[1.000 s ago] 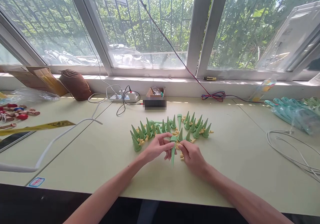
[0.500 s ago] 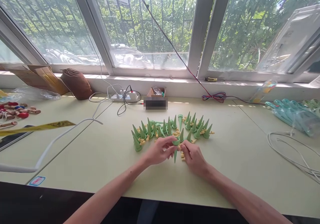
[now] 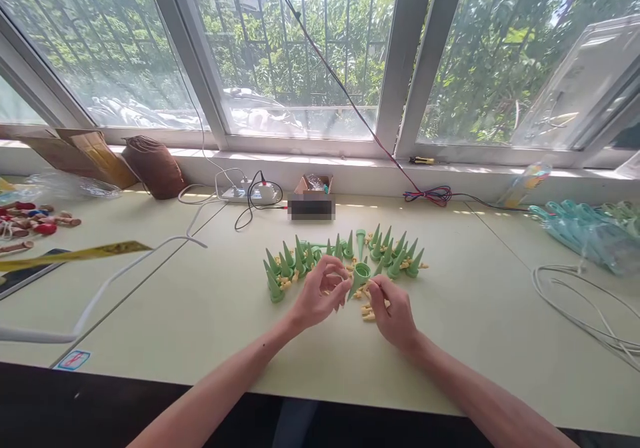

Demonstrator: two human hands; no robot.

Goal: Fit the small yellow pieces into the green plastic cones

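A hollow green watering spike (image 3: pixel 361 275) is held in the air, its open cup facing up and its tip slanting down to the left. My right hand (image 3: pixel 396 311) is closed, pinching it at the small yellow part on its side. Close by the spike's left side is my left hand (image 3: pixel 323 291), fingers curled but apart; whether a fingertip touches the spike is unclear. Small yellow valve pieces (image 3: pixel 369 315) lie on the table below the hands. Behind them, several green spikes stand tip up in a left group (image 3: pixel 275 291) and a right group (image 3: pixel 395 268).
A power strip (image 3: pixel 265 191) with cables and a small cardboard box (image 3: pixel 314 185) are at the back. A brown pouch (image 3: pixel 153 168) leans at the sill. White cable (image 3: pixel 115 278) crosses the left; bagged teal items (image 3: pixel 585 235) and coiled cable (image 3: pixel 575 301) lie right.
The held spike has turned from tip straight down to tilted, tip toward the left. My left fingers have loosened from its rim and spread, while my right hand keeps its pinch.
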